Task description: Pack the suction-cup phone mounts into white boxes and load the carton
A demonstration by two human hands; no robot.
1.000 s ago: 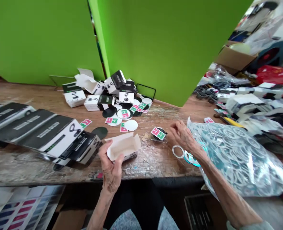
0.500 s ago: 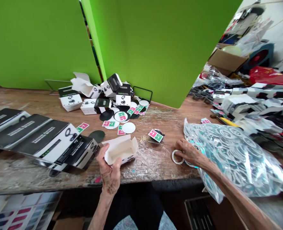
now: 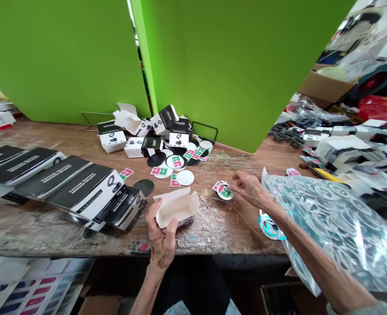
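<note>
White ring [image 3: 226, 199] now on card [image 3: 225, 192] (other rings [image 3: 268, 230] beside plastic bag [image 3: 340, 218])

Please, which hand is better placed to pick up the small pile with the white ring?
The right hand, I think: it is close beside the pile and shows nothing clearly held, while the left hand is occupied holding the open box.
</note>
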